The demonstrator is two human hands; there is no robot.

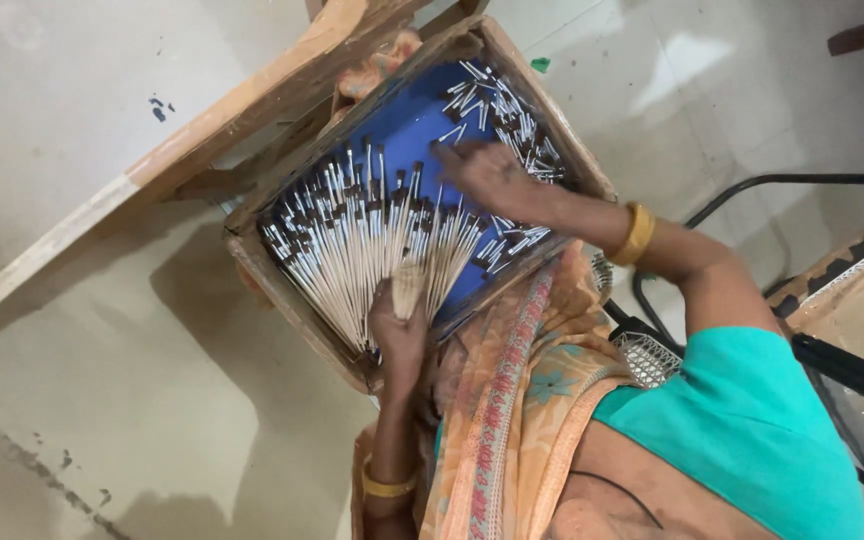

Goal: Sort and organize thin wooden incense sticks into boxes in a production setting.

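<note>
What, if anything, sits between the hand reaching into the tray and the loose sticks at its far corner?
Nothing visible. The right hand already rests among the loose sticks on the blue tray floor. The left hand grips the fanned bundle at the near edge.

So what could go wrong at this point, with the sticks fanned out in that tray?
1. The wooden tray sits tilted on the person's lap; a shift could send the fanned sticks sliding toward its lower edge.
2. The left hand grips one bunch by its bare ends; a looser hold may scatter it.
3. The right hand reaches across the blue lining and could knock the loose pile of sticks out of order.
</note>
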